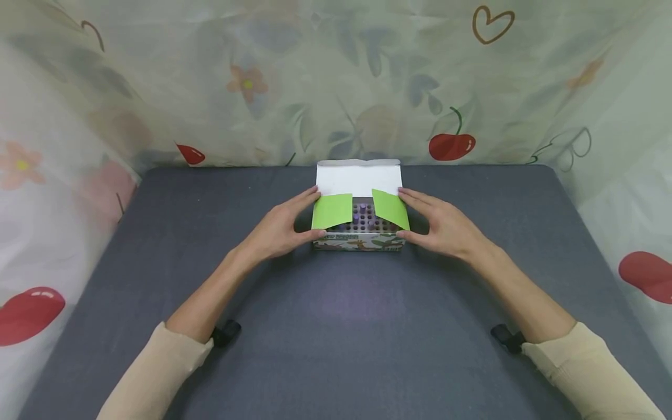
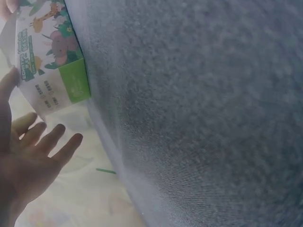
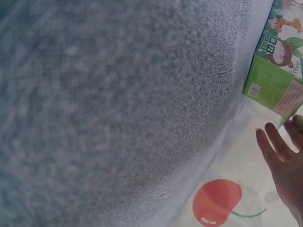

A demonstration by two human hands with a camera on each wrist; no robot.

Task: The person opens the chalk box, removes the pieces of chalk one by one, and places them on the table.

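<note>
A small cardboard box [image 1: 362, 243] with cartoon animals printed on its front stands at the back middle of the table. Its white lid [image 1: 359, 178] is raised behind it. Two green side flaps [image 1: 332, 211] lean inward over the opening, and between them shows a grid of round holes [image 1: 363, 226] with a few purple-tipped pieces [image 1: 363, 208]. My left hand [image 1: 280, 228] is at the box's left side, thumb by the front corner and fingertips by the back. Mirroring it, my right hand [image 1: 446, 228] touches the right side. Both wrist views show extended fingers beside the box.
Dark grey cloth covers the table [image 1: 362, 350]. Close behind the box hangs a patterned curtain [image 1: 325, 87] with flowers and cherries, which continues down both sides. A black wrist strap [image 1: 227, 333] sits at the left sleeve, another [image 1: 507, 338] at the right.
</note>
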